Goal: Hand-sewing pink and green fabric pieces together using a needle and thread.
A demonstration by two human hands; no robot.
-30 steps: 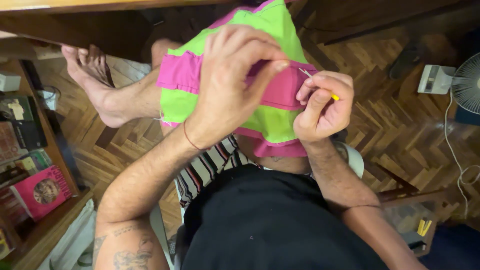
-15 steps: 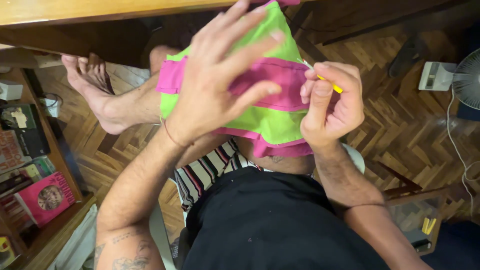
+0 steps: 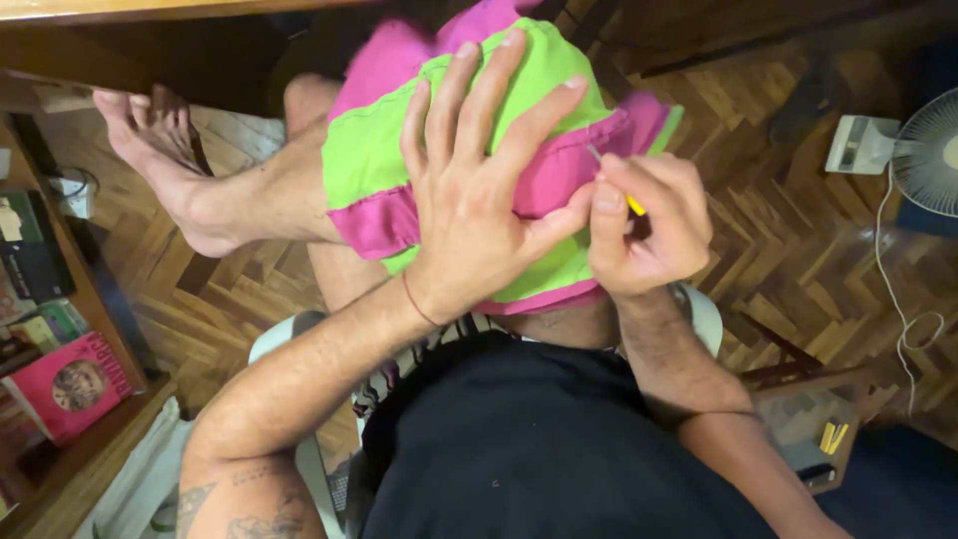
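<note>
On your lap, your left hand presses the pink-and-green fabric flat, fingers spread wide. Your right hand pinches a yellow-handled tool at the pink band.

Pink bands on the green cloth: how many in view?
3. One at the top beyond the left hand, one across the middle running under it, one along the bottom edge. Folds may hide more.

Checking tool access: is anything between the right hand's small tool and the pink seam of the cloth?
Nothing visible. The right hand holds the yellow-handled tool at the pink band of the green cloth; the left hand lies flat beside it.
</note>
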